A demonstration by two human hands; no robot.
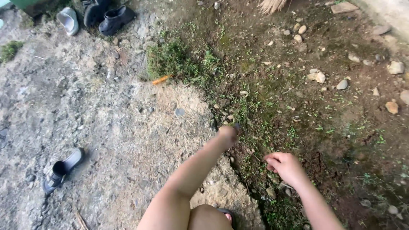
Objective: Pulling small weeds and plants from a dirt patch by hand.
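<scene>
While the left hand (228, 135) reaches down to the small weeds (249, 111) at the soil edge, fingers hidden, the right hand (284, 167) hovers nearby, loosely curled and empty.

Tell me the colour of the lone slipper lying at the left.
Grey strap over a black sole, on the slipper; the head view shows it.

Ground: grey concrete (85, 110); dark brown soil (341, 127) flecked with green weeds. Grass tuft (174, 59): green. Carrot piece (161, 79): orange. Stones (319, 76): pale tan, whitish. Slipper (61, 170): grey and black. Shoes (115, 18): black. Clog (68, 20): light grey.
</scene>
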